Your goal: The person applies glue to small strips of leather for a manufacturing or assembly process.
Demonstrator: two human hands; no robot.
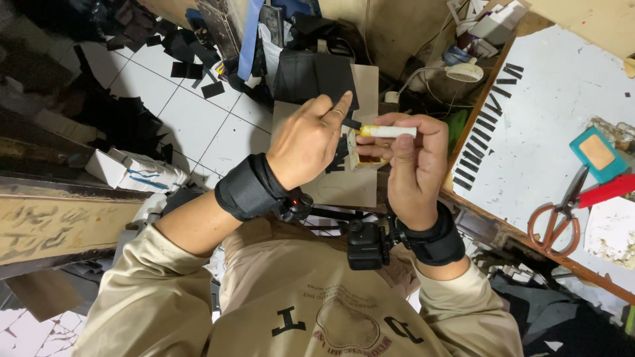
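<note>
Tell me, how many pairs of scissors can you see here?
1. A pair of scissors with reddish-brown handles lies on the white tabletop at the right, beside a red strip and a teal block. Others could be hidden in the clutter.

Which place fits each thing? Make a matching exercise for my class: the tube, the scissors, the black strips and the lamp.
Things:
1. tube
2. scissors
3. black strips
4. lamp

Places:
A. in a row along the white board's left edge
B. beyond the hands, at the board's far corner
C. in the right hand
D. on the board's right part, beside a red piece

Pairs: 1-C, 2-D, 3-A, 4-B
</note>
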